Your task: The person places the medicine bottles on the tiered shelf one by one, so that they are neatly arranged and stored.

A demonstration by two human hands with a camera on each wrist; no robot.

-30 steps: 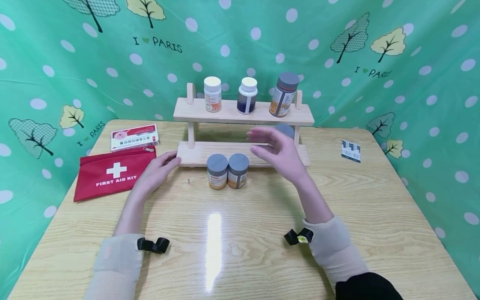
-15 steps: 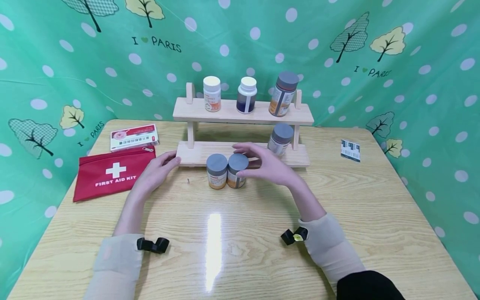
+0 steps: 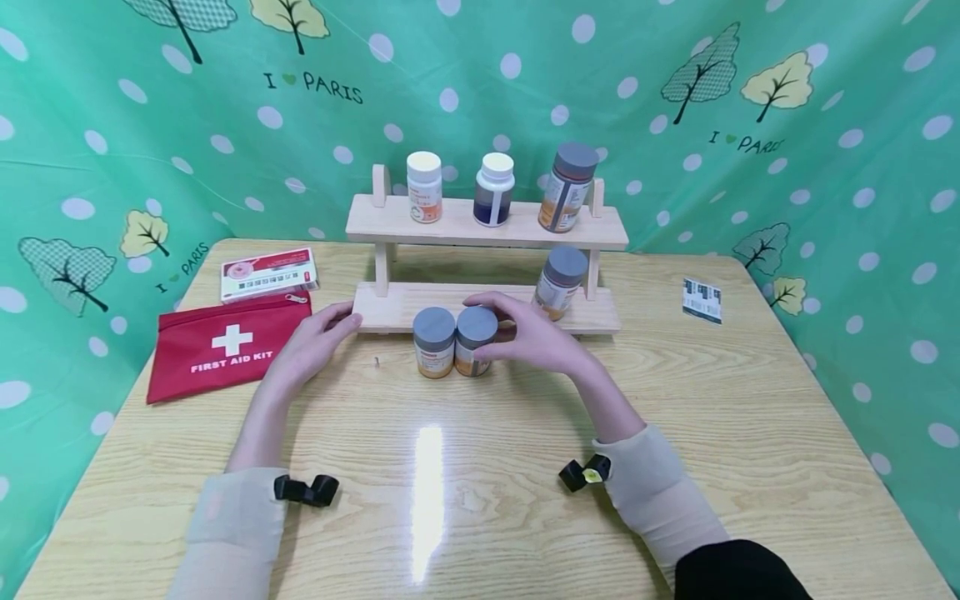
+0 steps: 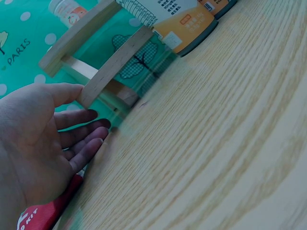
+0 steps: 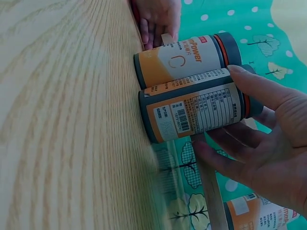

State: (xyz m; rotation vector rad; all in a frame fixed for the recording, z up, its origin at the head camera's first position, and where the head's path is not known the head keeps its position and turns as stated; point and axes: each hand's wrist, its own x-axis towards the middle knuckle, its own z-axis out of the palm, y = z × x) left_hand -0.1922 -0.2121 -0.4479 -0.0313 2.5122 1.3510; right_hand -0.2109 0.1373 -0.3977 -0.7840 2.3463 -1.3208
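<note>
On the table, two supplement jars with grey lids stand side by side in front of a two-tier wooden rack (image 3: 382, 307). My right hand (image 3: 536, 333) grips the right jar (image 5: 192, 108) near its lid, thumb at the front and fingers behind. The left jar (image 3: 434, 342) stands right against it. My left hand (image 3: 313, 337) touches the left end of the lower shelf with its thumb; in the left wrist view its other fingers (image 4: 79, 139) hang loosely beside the shelf end. Another grey-lidded jar (image 3: 560, 282) stands on the lower shelf at right.
The upper shelf holds two white-capped bottles, one orange-labelled (image 3: 425, 190) and one dark blue (image 3: 493, 192), plus a grey-lidded jar (image 3: 567, 190). At left lie a red first aid pouch (image 3: 225, 350) and a medicine box (image 3: 270, 275). A blister pack (image 3: 702, 302) lies at right.
My right hand has moved from the jar on the lower shelf down and left to the right jar on the table, and its fingers have closed round it. My left hand stays put.
</note>
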